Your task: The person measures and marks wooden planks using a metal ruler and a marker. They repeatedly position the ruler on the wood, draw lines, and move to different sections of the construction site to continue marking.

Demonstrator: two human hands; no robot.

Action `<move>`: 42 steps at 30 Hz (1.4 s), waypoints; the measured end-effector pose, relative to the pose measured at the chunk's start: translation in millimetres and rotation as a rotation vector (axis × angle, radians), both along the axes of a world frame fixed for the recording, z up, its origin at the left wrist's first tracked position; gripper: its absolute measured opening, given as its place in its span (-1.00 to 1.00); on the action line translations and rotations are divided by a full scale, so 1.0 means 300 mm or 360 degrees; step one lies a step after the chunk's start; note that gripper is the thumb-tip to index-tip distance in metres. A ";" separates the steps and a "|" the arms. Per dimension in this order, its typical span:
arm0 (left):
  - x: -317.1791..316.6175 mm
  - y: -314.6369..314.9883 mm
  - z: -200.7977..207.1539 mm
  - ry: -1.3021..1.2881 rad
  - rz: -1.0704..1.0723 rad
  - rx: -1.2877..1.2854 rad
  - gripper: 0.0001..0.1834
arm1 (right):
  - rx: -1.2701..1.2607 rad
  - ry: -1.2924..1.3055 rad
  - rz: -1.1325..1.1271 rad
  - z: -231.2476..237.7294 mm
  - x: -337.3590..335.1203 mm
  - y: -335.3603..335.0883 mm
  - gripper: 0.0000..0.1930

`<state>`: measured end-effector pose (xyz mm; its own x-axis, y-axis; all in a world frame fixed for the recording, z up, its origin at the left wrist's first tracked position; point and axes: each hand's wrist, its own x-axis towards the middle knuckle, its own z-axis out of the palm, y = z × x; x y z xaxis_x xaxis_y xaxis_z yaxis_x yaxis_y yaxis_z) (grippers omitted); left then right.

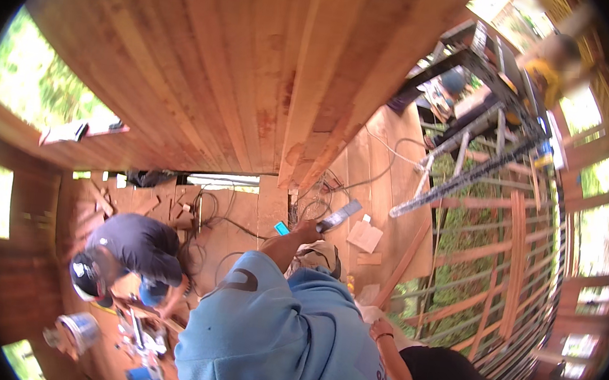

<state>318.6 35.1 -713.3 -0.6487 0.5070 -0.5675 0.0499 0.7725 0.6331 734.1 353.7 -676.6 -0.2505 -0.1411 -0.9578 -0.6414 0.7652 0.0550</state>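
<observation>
My left hand (306, 231) reaches forward from a light blue sleeve (238, 285), its fingers wrapped round the dark end of a flat grey tool (342, 215). Its exact kind does not show; the flat part points away to the right, above the board floor. A beige cloth item (319, 256) with a dark edge lies just below this hand. To its left is a small bright blue rectangular thing (281, 228). A square wooden piece (364, 236) lies right of the tool. My right hand does not show.
A plank wall (256, 77) rises ahead. Cords (233, 221) trail over the floor. At left, a person (133, 240) bends near a saw (143, 342) and bucket (78, 331). Close right is another person's forearm (394, 361). Open joists (487, 257) and a ladder (468, 63) stand farther right.
</observation>
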 end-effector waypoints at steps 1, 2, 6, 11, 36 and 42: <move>0.010 0.014 0.007 0.0030 0.0075 0.0105 -0.26 | 0.0035 0.0268 -0.0046 -0.060 -0.057 0.044 -0.69; 0.020 0.023 0.012 0.0004 0.0131 0.0143 -0.27 | 0.0024 0.0678 -0.0440 -0.120 -0.148 0.081 -0.70; 0.074 0.019 -0.002 -0.0025 0.0205 0.0160 -0.34 | -0.0087 0.0790 -0.0154 -0.110 -0.511 0.221 -0.72; 0.140 -0.080 -0.089 -0.0118 0.0269 0.0110 -0.29 | -0.0535 0.1152 -0.3000 0.128 -0.457 -0.039 -0.71; 0.029 -0.241 -0.131 0.0044 0.0195 -0.0149 -0.27 | -0.1174 0.1264 -0.3415 -0.055 0.001 -0.336 -0.67; 0.004 -0.234 -0.111 0.0025 -0.0001 -0.0171 -0.32 | -0.1083 0.1188 -0.3636 -0.042 -0.164 -0.415 -0.63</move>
